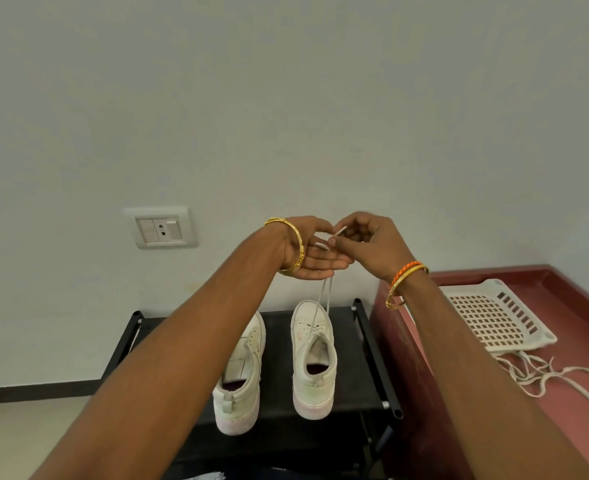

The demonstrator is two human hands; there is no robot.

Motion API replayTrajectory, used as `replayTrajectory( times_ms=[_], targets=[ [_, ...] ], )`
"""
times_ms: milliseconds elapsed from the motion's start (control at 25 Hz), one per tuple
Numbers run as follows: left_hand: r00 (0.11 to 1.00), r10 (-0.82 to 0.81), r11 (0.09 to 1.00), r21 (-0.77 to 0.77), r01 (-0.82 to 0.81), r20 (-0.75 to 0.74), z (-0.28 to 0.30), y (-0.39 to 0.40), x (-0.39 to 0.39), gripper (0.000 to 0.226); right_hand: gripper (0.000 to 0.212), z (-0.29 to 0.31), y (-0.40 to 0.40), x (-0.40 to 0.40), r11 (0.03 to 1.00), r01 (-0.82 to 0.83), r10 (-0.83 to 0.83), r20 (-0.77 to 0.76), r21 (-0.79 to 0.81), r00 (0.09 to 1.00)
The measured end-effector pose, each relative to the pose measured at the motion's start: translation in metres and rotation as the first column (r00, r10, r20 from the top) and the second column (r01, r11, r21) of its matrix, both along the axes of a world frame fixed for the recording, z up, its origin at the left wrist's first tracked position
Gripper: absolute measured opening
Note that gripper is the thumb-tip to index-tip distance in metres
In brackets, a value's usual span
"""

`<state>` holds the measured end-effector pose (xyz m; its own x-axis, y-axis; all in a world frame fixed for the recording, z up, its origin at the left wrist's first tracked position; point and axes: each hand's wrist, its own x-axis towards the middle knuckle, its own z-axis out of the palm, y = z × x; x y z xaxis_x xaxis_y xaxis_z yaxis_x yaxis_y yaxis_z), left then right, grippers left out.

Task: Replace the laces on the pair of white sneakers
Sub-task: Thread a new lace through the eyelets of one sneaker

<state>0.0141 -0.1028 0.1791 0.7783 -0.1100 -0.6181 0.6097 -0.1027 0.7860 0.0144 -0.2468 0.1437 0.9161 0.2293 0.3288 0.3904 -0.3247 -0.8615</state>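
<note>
You hold both ends of the lace (323, 299) level above the right sneaker (313, 358) on the black rack (279, 344): your right hand (366, 242) pinches the tips in a narrow grip while your left hand (312, 256) lies flat and relaxed beneath them. If the pinch slips or you pull one end harder, the ends may go uneven or back out of the eyelets. The left sneaker (241, 372) shows no lace; the white basket (494, 313) appears empty, with loose laces (556, 379) lying beside it.
</note>
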Motion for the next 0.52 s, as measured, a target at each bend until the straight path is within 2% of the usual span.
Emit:
replayTrajectory(
  times_ms=[200,360,520],
  targets=[
    [0.997,0.08,0.995,-0.06,-0.08,-0.001,-0.003,-0.003,-0.001,0.02,0.026,0.0,0.003,-0.009,0.991,0.085,-0.077,0.076,-0.106,0.994],
    [1.0,0.025,0.999,-0.048,-0.024,0.007,-0.002,0.007,0.001,0.028,0.018,-0.015,0.008,-0.018,0.962,0.096,-0.059,0.148,-0.256,0.987],
    [0.999,0.013,1.0,0.006,-0.013,0.044,-0.004,0.01,-0.002,0.027,0.017,-0.011,0.023,-0.015,0.903,0.213,-0.114,0.268,-0.374,0.957]
  ],
)
